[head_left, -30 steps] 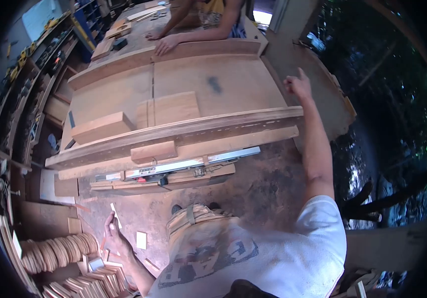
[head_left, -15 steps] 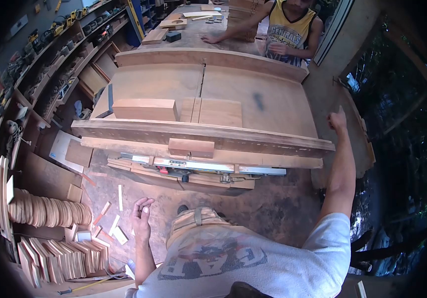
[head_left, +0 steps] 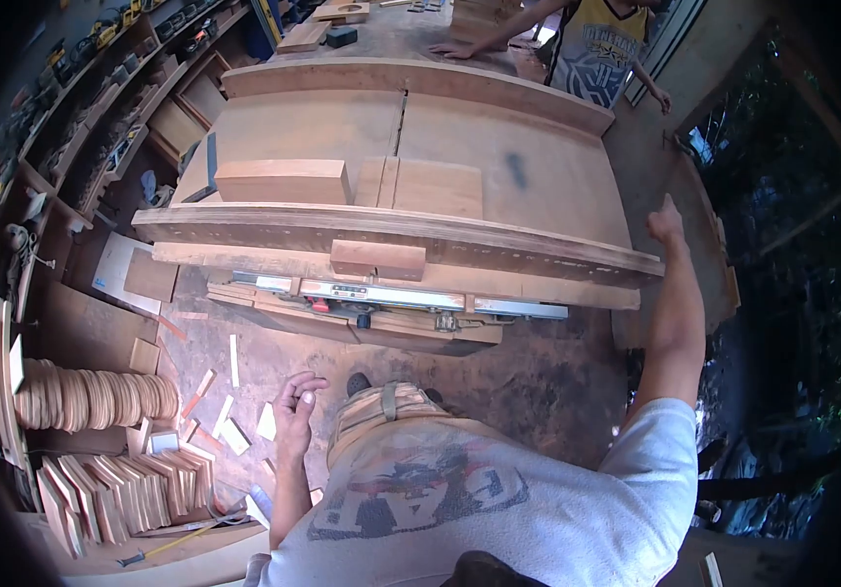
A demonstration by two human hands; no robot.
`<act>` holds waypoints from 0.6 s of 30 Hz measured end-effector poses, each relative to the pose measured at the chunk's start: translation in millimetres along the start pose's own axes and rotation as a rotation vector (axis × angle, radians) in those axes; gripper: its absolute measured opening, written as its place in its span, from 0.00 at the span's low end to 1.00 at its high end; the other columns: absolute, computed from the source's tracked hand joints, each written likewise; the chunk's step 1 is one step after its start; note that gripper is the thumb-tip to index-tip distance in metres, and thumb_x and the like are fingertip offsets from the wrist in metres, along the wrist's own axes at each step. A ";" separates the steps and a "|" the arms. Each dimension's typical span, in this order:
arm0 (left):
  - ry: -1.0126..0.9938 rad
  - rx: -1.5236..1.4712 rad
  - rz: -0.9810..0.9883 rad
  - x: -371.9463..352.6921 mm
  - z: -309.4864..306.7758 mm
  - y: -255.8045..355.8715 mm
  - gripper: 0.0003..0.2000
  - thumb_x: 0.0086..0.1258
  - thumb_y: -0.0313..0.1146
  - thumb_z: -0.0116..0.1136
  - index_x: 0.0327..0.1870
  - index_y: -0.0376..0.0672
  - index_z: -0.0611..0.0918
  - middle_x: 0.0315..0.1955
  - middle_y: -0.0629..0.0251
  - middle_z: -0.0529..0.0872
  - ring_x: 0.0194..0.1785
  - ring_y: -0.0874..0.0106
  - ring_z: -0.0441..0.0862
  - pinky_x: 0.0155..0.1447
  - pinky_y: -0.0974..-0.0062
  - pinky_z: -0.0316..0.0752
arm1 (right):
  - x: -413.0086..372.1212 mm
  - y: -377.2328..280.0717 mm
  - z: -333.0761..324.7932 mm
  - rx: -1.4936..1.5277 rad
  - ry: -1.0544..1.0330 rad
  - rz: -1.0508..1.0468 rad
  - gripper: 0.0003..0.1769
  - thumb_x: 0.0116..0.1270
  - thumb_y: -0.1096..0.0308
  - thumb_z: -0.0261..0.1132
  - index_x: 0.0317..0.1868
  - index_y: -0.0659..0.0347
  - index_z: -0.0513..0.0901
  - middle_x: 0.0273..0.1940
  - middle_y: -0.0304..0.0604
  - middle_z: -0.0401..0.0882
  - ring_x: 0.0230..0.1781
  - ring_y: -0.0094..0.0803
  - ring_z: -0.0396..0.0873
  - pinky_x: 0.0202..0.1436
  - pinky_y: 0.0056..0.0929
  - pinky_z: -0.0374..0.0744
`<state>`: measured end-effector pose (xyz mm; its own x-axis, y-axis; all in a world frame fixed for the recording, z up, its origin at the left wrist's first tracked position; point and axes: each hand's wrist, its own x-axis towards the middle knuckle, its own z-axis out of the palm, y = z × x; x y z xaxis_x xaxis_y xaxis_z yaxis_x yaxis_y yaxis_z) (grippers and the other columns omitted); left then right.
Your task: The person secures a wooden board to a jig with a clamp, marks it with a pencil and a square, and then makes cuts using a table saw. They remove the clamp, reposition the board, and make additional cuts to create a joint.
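Note:
My left hand (head_left: 297, 403) hangs over the floor in front of the table saw, empty, with fingers loosely bent and apart. Stretched out past the right end of the saw bench, my right hand (head_left: 667, 221) points away with its index finger extended and the others curled; I see nothing in it. Between my hands and the far side lies a wide wooden sled (head_left: 547, 181) with a tall front fence (head_left: 499, 242). On the sled sits a thick wood block (head_left: 281, 183) beside a thin flat board (head_left: 438, 189). A smaller block (head_left: 378, 258) is fixed to the fence's near face.
Another person (head_left: 596, 59) stands behind the sled, one hand on the far table (head_left: 401, 44). Stacked wood pieces (head_left: 127, 494) and round wooden discs (head_left: 97, 396) fill the lower left. Offcuts (head_left: 234, 435) litter the floor. Tool shelves (head_left: 97, 117) line the left wall.
The view has tilted down, so the bench sits higher in the frame. My left hand has shifted slightly right. The other person has turned, with one arm now lowered at the side.

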<state>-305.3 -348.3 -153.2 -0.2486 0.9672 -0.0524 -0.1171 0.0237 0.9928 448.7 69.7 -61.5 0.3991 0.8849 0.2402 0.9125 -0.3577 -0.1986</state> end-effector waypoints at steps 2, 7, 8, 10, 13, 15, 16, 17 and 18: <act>-0.009 0.010 -0.029 1.3 2.7 -0.5 0.24 0.77 0.46 0.65 0.62 0.35 0.80 0.49 0.57 0.92 0.52 0.76 0.83 0.62 0.75 0.72 | -8.2 -0.3 -9.3 0.033 -0.030 0.026 0.52 0.56 0.74 0.64 0.83 0.71 0.57 0.58 0.69 0.85 0.33 0.48 0.91 0.46 0.43 0.87; -0.017 0.034 -0.031 5.7 4.0 -4.1 0.25 0.77 0.50 0.64 0.60 0.35 0.81 0.47 0.56 0.93 0.54 0.73 0.84 0.66 0.71 0.72 | -14.6 10.2 -20.6 0.016 -0.020 0.009 0.50 0.56 0.74 0.64 0.82 0.72 0.59 0.57 0.69 0.85 0.33 0.47 0.91 0.46 0.43 0.87; -0.020 0.029 -0.021 7.8 5.1 -5.5 0.26 0.78 0.51 0.64 0.60 0.35 0.81 0.47 0.56 0.93 0.54 0.73 0.84 0.66 0.70 0.72 | -17.0 9.8 -24.5 0.010 -0.014 0.007 0.49 0.57 0.74 0.64 0.82 0.72 0.60 0.57 0.69 0.86 0.33 0.47 0.91 0.45 0.43 0.87; -0.028 0.041 -0.029 9.2 3.4 -10.9 0.27 0.77 0.53 0.63 0.60 0.34 0.81 0.47 0.57 0.93 0.54 0.72 0.84 0.67 0.70 0.71 | -23.6 13.2 -34.6 -0.005 -0.011 0.027 0.49 0.57 0.73 0.64 0.81 0.72 0.60 0.56 0.68 0.86 0.33 0.47 0.91 0.45 0.43 0.87; -0.045 0.051 -0.030 12.0 3.9 -14.6 0.27 0.78 0.52 0.62 0.59 0.33 0.81 0.47 0.53 0.92 0.56 0.66 0.86 0.71 0.63 0.73 | -25.7 11.5 -46.8 -0.018 -0.007 0.057 0.48 0.57 0.73 0.64 0.81 0.72 0.61 0.55 0.68 0.86 0.33 0.47 0.91 0.45 0.44 0.87; -0.057 0.052 -0.031 13.2 4.0 -14.1 0.27 0.78 0.51 0.62 0.59 0.32 0.80 0.46 0.52 0.91 0.57 0.64 0.87 0.72 0.60 0.74 | -23.0 14.3 -48.0 -0.027 -0.003 0.048 0.48 0.57 0.73 0.64 0.81 0.71 0.61 0.55 0.67 0.87 0.34 0.48 0.91 0.46 0.44 0.87; -0.067 0.050 -0.032 14.0 5.3 -13.0 0.27 0.78 0.52 0.62 0.59 0.32 0.81 0.46 0.52 0.91 0.57 0.64 0.87 0.72 0.60 0.74 | -21.2 15.5 -48.5 -0.027 -0.005 0.039 0.48 0.57 0.73 0.63 0.81 0.71 0.61 0.55 0.67 0.87 0.34 0.48 0.91 0.46 0.44 0.87; -0.079 0.049 -0.034 14.6 5.8 -12.0 0.27 0.77 0.53 0.62 0.59 0.32 0.81 0.46 0.52 0.91 0.57 0.64 0.87 0.72 0.60 0.74 | -19.0 17.4 -50.2 -0.021 -0.014 0.025 0.48 0.58 0.73 0.63 0.81 0.72 0.61 0.55 0.66 0.87 0.34 0.48 0.91 0.46 0.44 0.87; -0.086 0.045 -0.032 14.7 5.6 -11.8 0.28 0.77 0.53 0.62 0.58 0.32 0.81 0.46 0.51 0.91 0.57 0.63 0.87 0.72 0.60 0.74 | -21.7 18.9 -53.1 -0.024 -0.021 0.029 0.48 0.58 0.72 0.63 0.81 0.72 0.61 0.55 0.66 0.87 0.36 0.49 0.91 0.48 0.44 0.87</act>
<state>-302.2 -332.9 -165.1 -0.1614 0.9839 -0.0765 -0.0797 0.0643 0.9947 462.1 27.9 -20.1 0.4240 0.8799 0.2144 0.9024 -0.3905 -0.1821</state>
